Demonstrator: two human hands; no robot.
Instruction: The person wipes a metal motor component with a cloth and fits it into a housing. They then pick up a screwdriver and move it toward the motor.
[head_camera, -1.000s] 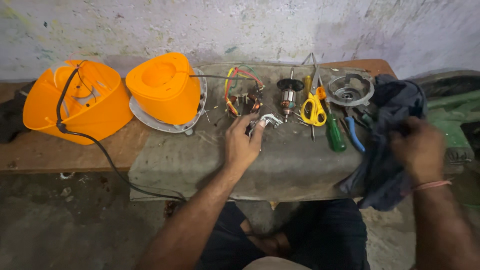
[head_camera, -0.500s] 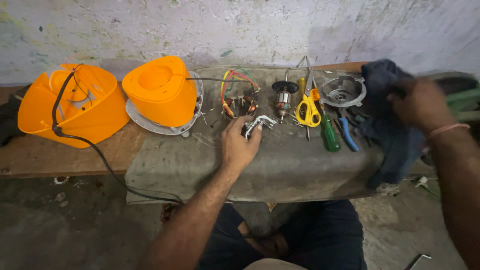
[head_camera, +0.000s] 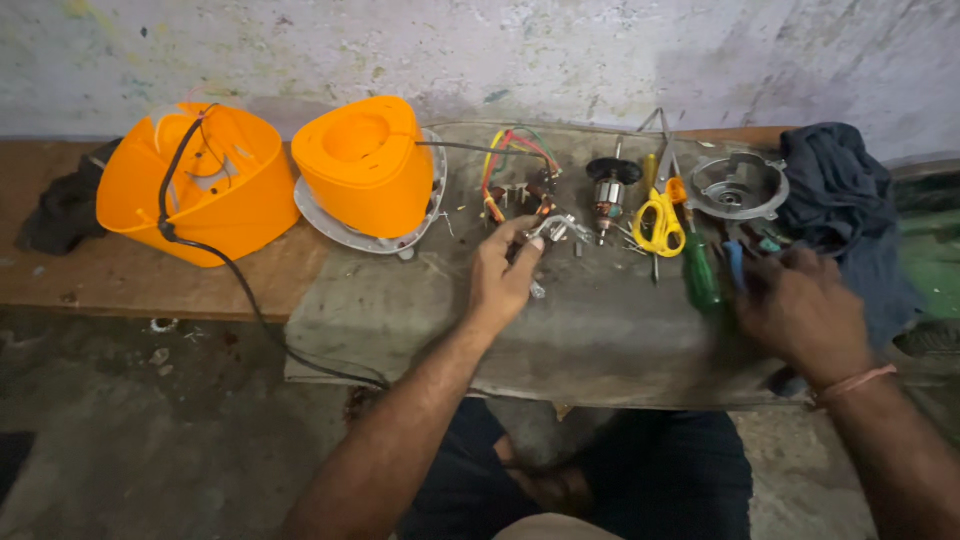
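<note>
Both hands outstretched: left hand pinching metal bracket, right hand over pliers.

The small bracket in the left hand is shiny metal, the two housings are smooth glossy orange plastic, the rag is soft dark cloth, and the worktop is rough matt wood.

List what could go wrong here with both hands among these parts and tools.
1. The left hand pinches a small metal part over loose screws and wires; it could slip and scatter them.
2. The right hand reaches among the pliers and screwdriver beside the scissors, whose points might prick it.
3. The black cord hangs off the bench; a snag could pull the orange housing down.
</note>
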